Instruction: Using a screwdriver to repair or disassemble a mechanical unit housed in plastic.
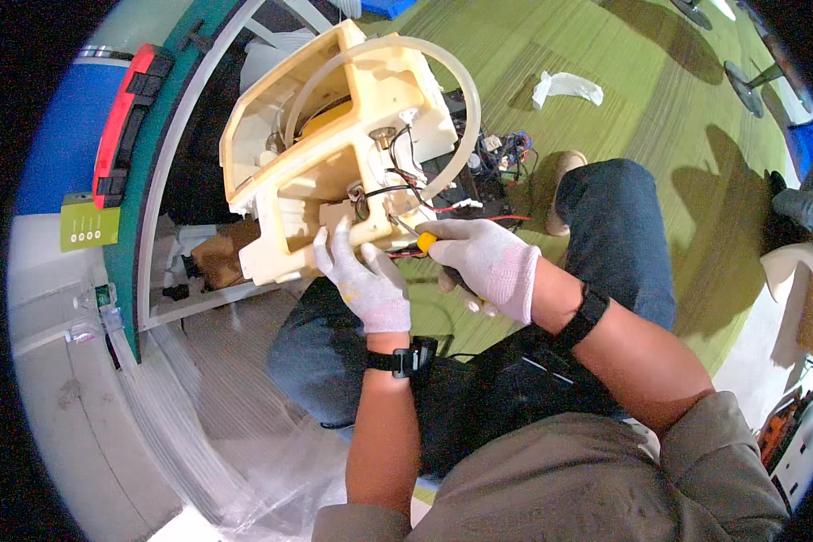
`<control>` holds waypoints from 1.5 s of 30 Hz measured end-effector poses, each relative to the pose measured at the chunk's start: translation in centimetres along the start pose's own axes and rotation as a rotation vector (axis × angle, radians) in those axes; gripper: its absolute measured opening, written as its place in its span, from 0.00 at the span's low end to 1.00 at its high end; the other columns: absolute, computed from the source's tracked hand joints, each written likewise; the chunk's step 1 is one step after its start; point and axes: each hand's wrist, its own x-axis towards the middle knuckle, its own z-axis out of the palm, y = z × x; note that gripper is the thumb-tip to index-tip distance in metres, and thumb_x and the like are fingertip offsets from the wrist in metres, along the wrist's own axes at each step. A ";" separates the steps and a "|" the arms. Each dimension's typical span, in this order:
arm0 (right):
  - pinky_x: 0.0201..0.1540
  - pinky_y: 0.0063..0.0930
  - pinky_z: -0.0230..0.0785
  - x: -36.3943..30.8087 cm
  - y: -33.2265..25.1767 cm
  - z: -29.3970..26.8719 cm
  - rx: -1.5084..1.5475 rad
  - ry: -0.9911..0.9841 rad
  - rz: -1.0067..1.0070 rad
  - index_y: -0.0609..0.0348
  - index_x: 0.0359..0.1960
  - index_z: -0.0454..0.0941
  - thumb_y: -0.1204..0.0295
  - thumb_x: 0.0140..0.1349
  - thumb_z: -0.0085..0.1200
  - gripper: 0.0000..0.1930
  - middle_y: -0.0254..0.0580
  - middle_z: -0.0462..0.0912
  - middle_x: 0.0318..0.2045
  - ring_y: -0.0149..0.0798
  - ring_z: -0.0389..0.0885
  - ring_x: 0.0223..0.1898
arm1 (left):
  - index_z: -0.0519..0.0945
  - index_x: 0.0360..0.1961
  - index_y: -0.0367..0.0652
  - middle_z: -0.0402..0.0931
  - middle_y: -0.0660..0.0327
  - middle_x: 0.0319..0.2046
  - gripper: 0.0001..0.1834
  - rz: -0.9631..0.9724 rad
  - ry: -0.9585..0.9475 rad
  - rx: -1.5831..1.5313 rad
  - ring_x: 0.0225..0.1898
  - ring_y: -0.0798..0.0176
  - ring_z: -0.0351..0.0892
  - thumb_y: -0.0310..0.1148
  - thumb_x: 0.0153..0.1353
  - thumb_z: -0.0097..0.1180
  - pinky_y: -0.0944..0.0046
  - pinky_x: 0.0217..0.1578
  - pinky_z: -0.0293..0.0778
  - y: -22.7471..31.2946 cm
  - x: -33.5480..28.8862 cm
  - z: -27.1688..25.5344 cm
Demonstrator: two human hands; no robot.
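A cream plastic housing point(368, 113) with open compartments is tilted in front of me above my knees. My left hand point(370, 287), in a white glove, has its fingers spread against the housing's near edge. My right hand point(492, 262), also gloved, is closed round a screwdriver point(426, 242) with a yellow handle. The screwdriver's shaft points up and left into the housing beside black wires point(396, 188); its tip is hard to make out. A clear hose point(471, 108) arches over the housing's right side. Red and black wire ends stick out near my right hand.
Tangled wires and parts point(506, 149) lie behind the housing on the right. A white piece point(566, 88) rests on the green carpet. A teal panel point(135, 244) and a red-and-black case point(126, 126) are at left. Plastic wrap point(271, 479) lies at lower left.
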 end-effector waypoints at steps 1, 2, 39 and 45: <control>0.08 0.22 0.58 -0.5 -0.1 0.1 -0.032 0.003 -0.016 0.58 0.60 0.67 0.69 0.63 0.44 0.23 0.35 0.74 0.18 0.27 0.66 0.08 | 0.71 0.52 0.37 0.60 0.40 0.56 0.22 -0.002 0.000 0.001 0.58 0.40 0.60 0.23 0.53 0.46 0.50 0.59 0.57 0.1 0.0 -0.1; 0.08 0.22 0.58 -0.8 0.2 0.1 -0.032 0.002 -0.017 0.58 0.60 0.67 0.69 0.63 0.44 0.23 0.35 0.74 0.18 0.27 0.66 0.08 | 0.71 0.52 0.37 0.60 0.40 0.56 0.22 0.009 -0.009 0.029 0.58 0.40 0.60 0.23 0.53 0.46 0.50 0.59 0.57 0.2 0.1 -0.2; 0.09 0.27 0.63 0.7 0.5 1.3 -0.085 0.047 -0.085 0.57 0.54 0.70 0.66 0.63 0.40 0.19 0.40 0.78 0.22 0.33 0.70 0.09 | 0.68 0.54 0.37 0.56 0.41 0.58 0.26 -0.005 -0.012 0.040 0.60 0.37 0.57 0.22 0.50 0.51 0.50 0.60 0.56 -0.2 -0.4 0.6; 0.07 0.21 0.54 -0.9 3.0 -2.0 0.061 -0.048 -0.021 0.57 0.62 0.64 0.65 0.67 0.43 0.23 0.33 0.72 0.15 0.25 0.65 0.07 | 0.66 0.56 0.38 0.53 0.40 0.61 0.28 -0.042 -0.050 -0.002 0.61 0.37 0.56 0.24 0.51 0.53 0.50 0.60 0.57 0.8 -0.3 -0.1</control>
